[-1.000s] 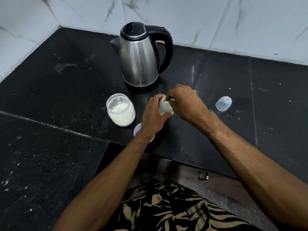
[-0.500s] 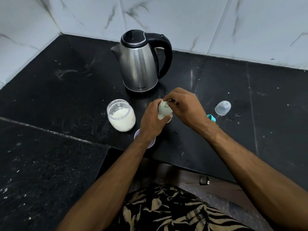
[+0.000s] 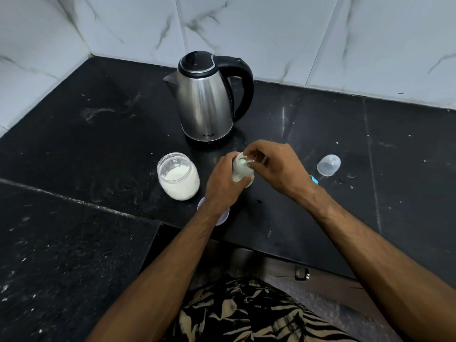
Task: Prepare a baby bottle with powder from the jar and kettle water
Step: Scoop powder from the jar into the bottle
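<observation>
A small baby bottle [image 3: 240, 172] holding white content stands on the black counter [image 3: 98, 144], and my left hand [image 3: 222, 183] is wrapped around its body. My right hand [image 3: 274, 164] hovers over the bottle's open mouth, fingers pinched on a small scoop-like piece that is mostly hidden. The open jar [image 3: 178, 177] of white powder sits just left of my left hand. A steel kettle [image 3: 204, 99] with a black lid and handle stands behind the bottle, lid closed.
The jar's pale lid [image 3: 223, 218] lies under my left wrist near the counter edge. A clear bottle cap [image 3: 328, 164] lies to the right, and a teal piece [image 3: 313, 179] peeks out behind my right wrist. Marble walls close the back and left.
Both hands stay at the bottle. My right hand's fingers have shifted slightly over its mouth, and the bottle has tipped a little. The view has tilted, so everything sits lower in the frame.
</observation>
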Motion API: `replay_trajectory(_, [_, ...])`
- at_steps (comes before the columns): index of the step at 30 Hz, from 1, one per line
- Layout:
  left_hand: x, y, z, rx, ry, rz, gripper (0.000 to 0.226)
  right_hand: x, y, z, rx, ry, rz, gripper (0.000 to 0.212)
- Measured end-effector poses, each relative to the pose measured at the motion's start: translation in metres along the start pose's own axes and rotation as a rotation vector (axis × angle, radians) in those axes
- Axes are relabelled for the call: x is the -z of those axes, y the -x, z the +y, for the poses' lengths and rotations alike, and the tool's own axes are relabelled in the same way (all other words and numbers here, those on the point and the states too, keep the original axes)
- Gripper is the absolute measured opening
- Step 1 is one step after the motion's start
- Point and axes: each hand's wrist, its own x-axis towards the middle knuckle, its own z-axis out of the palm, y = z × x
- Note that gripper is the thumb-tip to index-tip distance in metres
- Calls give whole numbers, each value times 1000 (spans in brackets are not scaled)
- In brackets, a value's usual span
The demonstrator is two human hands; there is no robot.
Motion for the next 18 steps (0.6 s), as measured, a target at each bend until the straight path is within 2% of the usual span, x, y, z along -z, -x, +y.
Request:
replay_trajectory(5, [-1,-1,-2,7,-6,-8,59,0,2,2,-16,-13,81,11])
replay_trajectory(8, [-1,-1,-3,11,-4,-11,60,-1,1,3,-48,-70,-34,12])
replay_trajectory(14, [-2,-1,-3,10,-6,-11,61,-2,1,2,-85,-90,-39,12])
replay_trajectory(18, [-1,-1,-2,14,-4,-4,60,-2,1,4,-14,-89,60,10])
